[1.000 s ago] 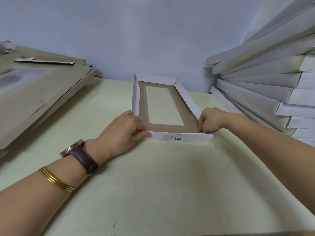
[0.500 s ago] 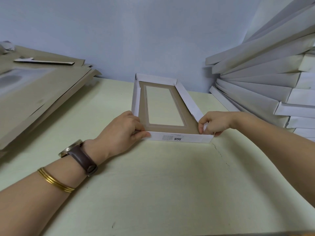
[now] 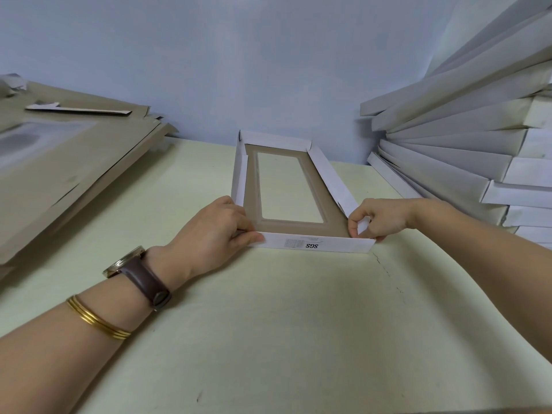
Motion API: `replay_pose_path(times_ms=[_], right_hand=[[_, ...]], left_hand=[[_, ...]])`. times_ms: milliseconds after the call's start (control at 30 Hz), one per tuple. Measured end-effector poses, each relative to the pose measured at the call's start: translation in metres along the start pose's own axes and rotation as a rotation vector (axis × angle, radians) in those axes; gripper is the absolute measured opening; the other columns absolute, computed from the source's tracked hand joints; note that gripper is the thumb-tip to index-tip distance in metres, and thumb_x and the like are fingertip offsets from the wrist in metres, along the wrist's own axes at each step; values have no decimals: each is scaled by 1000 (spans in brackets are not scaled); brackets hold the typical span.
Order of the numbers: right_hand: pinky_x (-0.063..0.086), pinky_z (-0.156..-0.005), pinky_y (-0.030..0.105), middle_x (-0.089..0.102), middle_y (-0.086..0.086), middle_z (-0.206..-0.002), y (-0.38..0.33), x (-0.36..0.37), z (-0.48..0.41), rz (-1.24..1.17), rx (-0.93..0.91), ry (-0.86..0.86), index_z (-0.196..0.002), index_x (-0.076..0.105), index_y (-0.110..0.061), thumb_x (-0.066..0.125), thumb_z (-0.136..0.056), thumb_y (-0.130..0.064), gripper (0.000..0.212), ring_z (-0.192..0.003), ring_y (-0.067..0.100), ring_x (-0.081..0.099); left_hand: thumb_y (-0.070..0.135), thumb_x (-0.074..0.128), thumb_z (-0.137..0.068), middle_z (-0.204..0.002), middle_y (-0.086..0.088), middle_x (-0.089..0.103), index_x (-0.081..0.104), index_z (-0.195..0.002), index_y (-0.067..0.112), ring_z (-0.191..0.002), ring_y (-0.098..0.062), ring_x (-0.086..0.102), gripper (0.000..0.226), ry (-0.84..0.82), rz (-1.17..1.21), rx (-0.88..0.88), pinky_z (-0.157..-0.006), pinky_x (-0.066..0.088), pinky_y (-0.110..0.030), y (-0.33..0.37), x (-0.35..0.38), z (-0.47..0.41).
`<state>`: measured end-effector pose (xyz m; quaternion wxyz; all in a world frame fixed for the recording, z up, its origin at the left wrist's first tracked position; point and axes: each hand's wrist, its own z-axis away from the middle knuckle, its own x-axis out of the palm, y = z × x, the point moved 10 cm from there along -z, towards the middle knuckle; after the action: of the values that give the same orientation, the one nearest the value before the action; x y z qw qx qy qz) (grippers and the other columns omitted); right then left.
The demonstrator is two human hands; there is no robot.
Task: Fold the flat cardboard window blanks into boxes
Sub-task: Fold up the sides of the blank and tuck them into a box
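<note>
A cardboard window box (image 3: 325, 177) lies on the pale table, brown inside with a clear rectangular window, its white side walls folded up. The near wall carries an "SGS" print. My left hand (image 3: 218, 231) grips the near left corner, thumb on the outside of the near wall. My right hand (image 3: 376, 219) pinches a small white corner flap at the near right corner between thumb and fingers. A watch and gold bangles sit on my left wrist.
A pile of flat brown blanks (image 3: 68, 168) lies at the left, with a white strip (image 3: 77, 109) on top. Several folded white boxes (image 3: 466, 135) are stacked at the right against the wall. The pale table (image 3: 268, 324) stretches towards me.
My right hand has shifted from pressing the near right corner to pinching its small flap, which now stands up between the fingers. My left hand stays at the left corner.
</note>
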<state>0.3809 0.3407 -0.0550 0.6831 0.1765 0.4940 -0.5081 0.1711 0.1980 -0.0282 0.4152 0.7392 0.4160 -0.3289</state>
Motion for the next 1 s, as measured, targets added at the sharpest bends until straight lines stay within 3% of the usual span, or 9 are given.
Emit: replay_pose_path(times_ms=[133, 233, 300, 433, 500, 600, 733, 867, 1000], right_hand=[[45, -54, 22, 52, 0, -71, 0, -3, -1, 32, -2, 20, -64, 64, -20, 51, -81, 6, 34, -60, 17, 51], [45, -56, 22, 55, 0, -70, 2, -3, -2, 26, -3, 24, -63, 64, -19, 51, -81, 7, 34, -61, 18, 53], [50, -60, 24, 57, -1, -72, 4, -4, -3, 8, -2, 30, -63, 65, -18, 54, -82, 6, 32, -63, 18, 58], [57, -84, 35, 66, 6, -89, 10, -7, -2, -73, 16, 44, -73, 67, -11, 61, -87, -2, 18, -85, 30, 67], [57, -86, 37, 69, 11, -95, 12, -9, -1, -134, 27, 61, -75, 65, -7, 66, -90, -10, 15, -85, 30, 66], [56, -75, 28, 73, 13, -99, 10, -6, -1, -126, 27, 49, -72, 67, -9, 71, -87, -13, 16, -78, 22, 65], [48, -60, 18, 64, 2, -72, 9, -3, 2, -63, 35, 66, -71, 66, -13, 73, -86, -22, 19, -61, 12, 55], [49, -70, 24, 61, 8, -81, 11, 1, 4, -116, 35, 61, -74, 64, -12, 66, -90, -19, 18, -71, 18, 53], [44, -66, 23, 53, 3, -72, 13, 3, 8, -144, 61, 22, -77, 66, -13, 54, -87, 0, 21, -66, 15, 49]], left_hand=[[42, 59, -90, -66, 2, 56, 73, -75, 11, -77, -16, 41, 37, 6, -1, 7, -68, 38, -25, 0, 0, 0], [41, 60, -90, -66, 4, 56, 73, -75, 12, -76, -15, 41, 35, 19, 9, 11, -67, 37, -25, 0, -2, 1], [40, 61, -90, -66, 4, 57, 73, -75, 12, -76, -15, 41, 34, 22, 13, 12, -67, 38, -25, 0, -2, 1], [40, 61, -90, -66, 5, 56, 73, -76, 13, -76, -15, 41, 33, 19, 13, 16, -67, 39, -26, 1, -2, 1], [39, 60, -90, -66, 4, 56, 73, -76, 13, -77, -15, 41, 32, 19, 20, 9, -68, 40, -27, 0, -2, 1], [39, 61, -90, -66, 6, 55, 74, -77, 14, -78, -15, 40, 32, 15, 31, 5, -68, 40, -27, 0, -1, 1], [38, 62, -90, -65, 10, 52, 74, -77, 15, -78, -15, 40, 29, 12, 35, 10, -68, 38, -25, 2, -1, 1], [38, 62, -90, -64, 11, 51, 74, -76, 15, -78, -15, 41, 29, 17, 29, 18, -68, 38, -25, 2, -2, 1], [39, 61, -90, -65, 9, 53, 74, -78, 14, -78, -16, 41, 30, 15, 23, 21, -69, 39, -26, 2, -1, 2]])
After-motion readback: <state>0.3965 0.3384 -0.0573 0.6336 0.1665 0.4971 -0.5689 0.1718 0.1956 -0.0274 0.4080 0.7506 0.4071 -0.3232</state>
